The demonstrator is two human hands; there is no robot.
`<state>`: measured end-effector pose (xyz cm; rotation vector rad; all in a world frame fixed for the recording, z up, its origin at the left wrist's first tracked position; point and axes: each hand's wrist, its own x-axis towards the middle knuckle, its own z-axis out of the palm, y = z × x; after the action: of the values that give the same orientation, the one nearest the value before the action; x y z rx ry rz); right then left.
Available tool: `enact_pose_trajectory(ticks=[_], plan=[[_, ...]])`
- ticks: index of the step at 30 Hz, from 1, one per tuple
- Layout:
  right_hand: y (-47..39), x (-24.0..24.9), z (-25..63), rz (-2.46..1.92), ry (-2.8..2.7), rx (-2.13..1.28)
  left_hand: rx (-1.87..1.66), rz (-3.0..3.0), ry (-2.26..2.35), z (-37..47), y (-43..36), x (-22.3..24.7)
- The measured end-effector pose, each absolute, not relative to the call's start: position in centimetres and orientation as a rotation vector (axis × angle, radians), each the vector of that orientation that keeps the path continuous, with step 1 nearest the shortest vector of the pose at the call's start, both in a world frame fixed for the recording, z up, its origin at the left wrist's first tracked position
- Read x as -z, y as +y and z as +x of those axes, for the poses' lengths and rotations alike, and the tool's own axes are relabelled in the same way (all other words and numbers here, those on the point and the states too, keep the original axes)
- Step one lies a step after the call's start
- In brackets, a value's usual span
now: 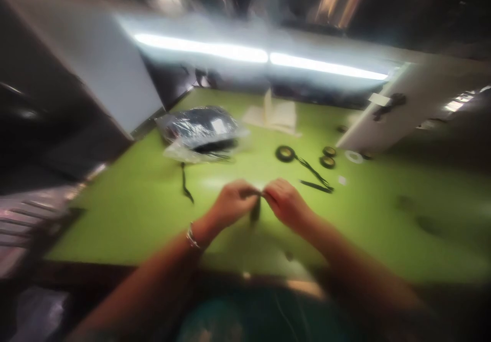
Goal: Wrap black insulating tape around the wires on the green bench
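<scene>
My left hand [237, 199] and my right hand [286, 201] meet above the green table [153, 234], fingertips almost touching. Both are closed in a pinch on a dark strip [255, 212], whose lower part hangs down between them. Blur and the fingers hide what kind of strip it is. To the right of my hands lie a roll of black tape [286, 153], a bundle of thin black cords [312, 171] and a short black strip [316, 185]. Left of them a narrow twisted black strip [185, 183] rests on the table.
A clear plastic bag with dark contents [203, 124] lies at the back left, near a whitish paper piece [282, 114]. Two small black tape rolls [328, 157] and a white ring [353, 156] sit by the right panel [383, 112]. A lit tube lamp [203, 48] spans the back.
</scene>
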<state>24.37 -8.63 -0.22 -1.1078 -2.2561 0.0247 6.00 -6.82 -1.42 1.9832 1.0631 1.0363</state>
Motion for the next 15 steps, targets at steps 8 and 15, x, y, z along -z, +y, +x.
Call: enact_pose_trajectory(ticks=[8,15], plan=[[-8.4,0.5,24.4,-1.027,-2.327,0.306,-0.949,1.862,1.089,5.6,-6.5,0.5],[-8.2,0.5,24.7,-0.983,-2.376,0.448,-0.912,1.816,1.075,5.4,-6.6,0.5]])
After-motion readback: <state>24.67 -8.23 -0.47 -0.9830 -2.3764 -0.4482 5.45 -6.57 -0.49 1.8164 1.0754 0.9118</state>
